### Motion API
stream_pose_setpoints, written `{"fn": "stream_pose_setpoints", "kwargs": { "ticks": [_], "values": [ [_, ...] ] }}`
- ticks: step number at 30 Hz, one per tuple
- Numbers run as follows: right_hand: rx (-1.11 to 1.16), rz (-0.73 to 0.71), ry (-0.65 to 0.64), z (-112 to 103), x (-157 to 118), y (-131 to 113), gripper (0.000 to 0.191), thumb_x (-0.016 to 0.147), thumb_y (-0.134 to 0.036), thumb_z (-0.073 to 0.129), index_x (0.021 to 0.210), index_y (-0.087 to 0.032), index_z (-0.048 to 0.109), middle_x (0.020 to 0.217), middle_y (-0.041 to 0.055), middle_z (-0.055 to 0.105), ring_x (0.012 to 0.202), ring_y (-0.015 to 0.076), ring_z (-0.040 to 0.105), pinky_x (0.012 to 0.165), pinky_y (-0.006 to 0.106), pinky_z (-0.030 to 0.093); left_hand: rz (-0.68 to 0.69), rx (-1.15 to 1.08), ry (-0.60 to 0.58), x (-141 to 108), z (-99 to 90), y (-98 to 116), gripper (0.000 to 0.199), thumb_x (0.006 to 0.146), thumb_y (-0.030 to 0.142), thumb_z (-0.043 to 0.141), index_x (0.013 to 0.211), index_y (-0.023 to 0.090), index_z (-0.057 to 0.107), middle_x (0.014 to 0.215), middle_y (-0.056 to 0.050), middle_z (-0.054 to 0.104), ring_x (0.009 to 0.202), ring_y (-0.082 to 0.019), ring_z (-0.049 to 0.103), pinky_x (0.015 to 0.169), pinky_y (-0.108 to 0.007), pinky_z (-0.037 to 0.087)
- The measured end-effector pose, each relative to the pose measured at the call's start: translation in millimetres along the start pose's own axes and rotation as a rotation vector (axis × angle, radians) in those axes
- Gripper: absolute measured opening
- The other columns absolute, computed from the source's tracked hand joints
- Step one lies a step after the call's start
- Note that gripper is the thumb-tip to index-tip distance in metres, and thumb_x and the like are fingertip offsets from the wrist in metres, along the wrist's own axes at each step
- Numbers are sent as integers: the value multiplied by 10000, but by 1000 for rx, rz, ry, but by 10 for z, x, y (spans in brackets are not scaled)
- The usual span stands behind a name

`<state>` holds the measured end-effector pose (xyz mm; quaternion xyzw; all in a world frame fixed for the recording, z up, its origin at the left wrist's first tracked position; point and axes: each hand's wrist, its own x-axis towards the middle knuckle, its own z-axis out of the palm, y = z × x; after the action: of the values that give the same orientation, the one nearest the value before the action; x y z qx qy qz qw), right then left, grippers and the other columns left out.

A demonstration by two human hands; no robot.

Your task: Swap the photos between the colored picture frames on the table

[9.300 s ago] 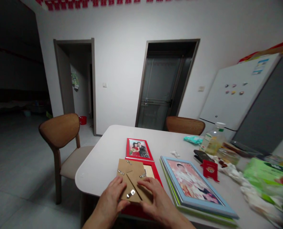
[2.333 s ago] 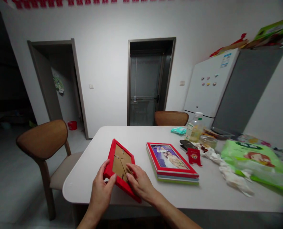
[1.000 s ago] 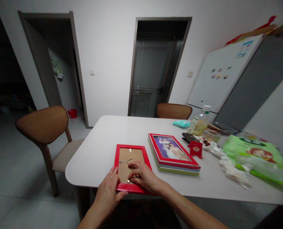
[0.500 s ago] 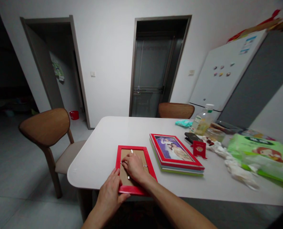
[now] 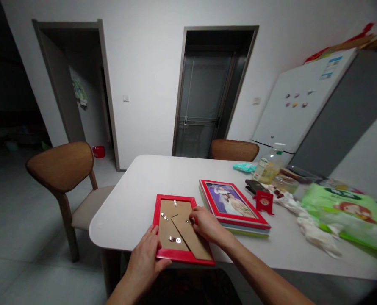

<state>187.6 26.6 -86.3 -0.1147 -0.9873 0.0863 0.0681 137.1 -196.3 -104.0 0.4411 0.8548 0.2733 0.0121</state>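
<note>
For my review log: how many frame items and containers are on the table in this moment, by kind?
red picture frame, back up: 1
stack of framed photos: 1
plastic bottle: 1
glass jar: 1
Total: 4

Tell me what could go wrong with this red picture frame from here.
The red picture frame lies right at the table's front edge under your left hand, so it could tip off if nudged. Your right hand works beside the stack of picture frames, which it might knock. The small metal clips on the cardboard back could catch your fingers.
</note>
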Motion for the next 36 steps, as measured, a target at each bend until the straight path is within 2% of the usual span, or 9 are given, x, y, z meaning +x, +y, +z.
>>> {"fn": "stream_pose_setpoints", "kwargs": {
  "ticks": [5, 10, 15, 19, 24, 28, 32, 36],
  "values": [
    [-35, 49, 53, 76, 26, -60, 268, 703, -96, 377, 728, -139, 640, 842, 109, 587, 827, 185, 475, 667, 234, 315, 2, -1, 4, -1, -10, 15, 254, 560, 181, 692, 743, 166, 517, 1244, -180, 423, 1187, -262, 328, 965, -384, 313],
    [-44, 57, 57, 72, 125, -76, 263, 707, -95, 378, 744, -127, 637, 830, 117, 593, 805, 182, 493, 645, 233, 316, -11, 6, -7, 6, -12, 24, 274, 561, 179, 693, 773, 151, 522, 1240, -195, 421, 1179, -271, 339, 968, -393, 312],
    [-28, 16, 4, 7, 220, -81, 254, 685, -95, 399, 744, -125, 644, 791, 104, 619, 778, 167, 525, 657, 218, 331, -1, -5, -5, 9, -24, 30, 241, 577, 193, 682, 749, 158, 517, 1238, -195, 424, 1187, -268, 325, 970, -389, 310],
    [-19, -11, -73, -20, 249, -103, 245, 603, -76, 477, 756, -138, 657, 826, 95, 635, 783, 165, 536, 662, 203, 342, -9, -8, -17, 11, -22, 20, 238, 573, 196, 685, 736, 164, 513, 1241, -194, 420, 1190, -267, 319, 967, -392, 313],
    [-35, -4, -96, -37, 266, -110, 289, 615, -41, 429, 774, -122, 656, 842, 123, 634, 789, 175, 544, 658, 217, 341, -19, -19, -11, 17, -19, 16, 244, 568, 193, 692, 737, 158, 520, 1241, -202, 416, 1189, -272, 317, 967, -396, 312],
    [-42, -4, -65, -42, 244, -98, 263, 697, -89, 390, 758, -106, 645, 792, 130, 632, 729, 169, 548, 603, 216, 336, -29, -14, -7, 21, -22, 24, 254, 562, 188, 701, 745, 155, 527, 1243, -199, 415, 1191, -274, 313, 968, -399, 308],
    [-33, -19, -18, -17, 229, -68, 253, 726, -107, 386, 734, -114, 639, 801, 121, 623, 791, 175, 527, 646, 217, 335, -26, -6, -12, 18, -23, 25, 283, 561, 175, 700, 787, 153, 530, 1247, -191, 414, 1190, -267, 317, 973, -394, 303],
    [7, 3, 24, 82, 350, -98, 263, 756, -134, 373, 772, -127, 635, 830, 96, 620, 776, 148, 523, 682, 207, 333, -27, -12, -12, 16, -29, 29, 255, 564, 171, 693, 759, 156, 529, 1242, -193, 420, 1189, -267, 317, 966, -394, 312]
  ]
}}
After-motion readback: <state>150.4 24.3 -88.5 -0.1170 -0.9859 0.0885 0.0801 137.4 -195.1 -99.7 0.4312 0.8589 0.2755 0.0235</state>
